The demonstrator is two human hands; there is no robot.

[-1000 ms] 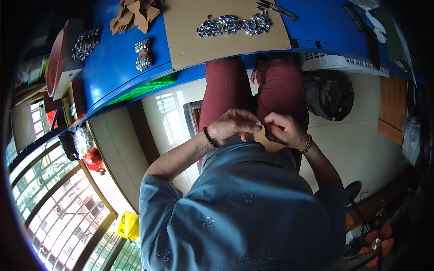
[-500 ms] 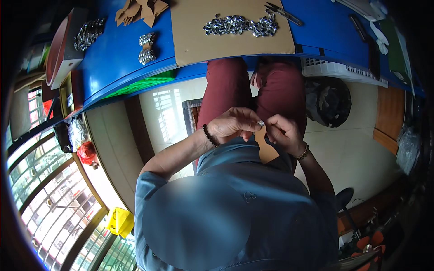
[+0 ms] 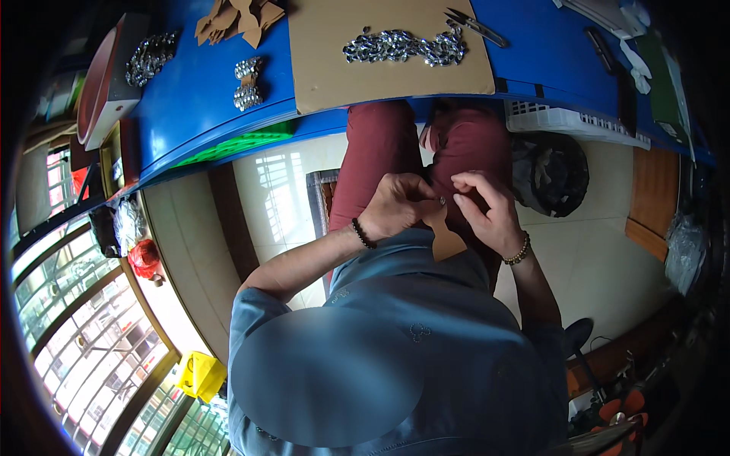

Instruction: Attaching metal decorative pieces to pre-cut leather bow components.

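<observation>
Over my lap, my left hand (image 3: 394, 207) pinches the upper end of a brown card (image 3: 447, 242) with a narrowed waist. A small shiny bit shows at the card's top, by my left fingertips; its kind is too small to make out. My right hand (image 3: 490, 216) is just right of the card, its bent fingers and thumb apart, with nothing visible between them. On the table ahead, a heap of silvery rhinestone chain (image 3: 403, 47) lies on a cardboard sheet (image 3: 327, 83). A similar card wrapped with silvery chain (image 3: 248, 82) lies to its left.
Brown cards (image 3: 237, 19) are piled at the table's far left, with another silvery chain bundle (image 3: 150, 58) beyond them. Thread snips (image 3: 477, 27) rest at the sheet's right corner. The blue table edge (image 3: 220, 129) runs above my knees. A black bin (image 3: 553, 175) stands right of my legs.
My right hand has drawn back from the card, its fingers spreading. My left hand, still pinching the card, has shifted slightly up, and the card has moved up with it.
</observation>
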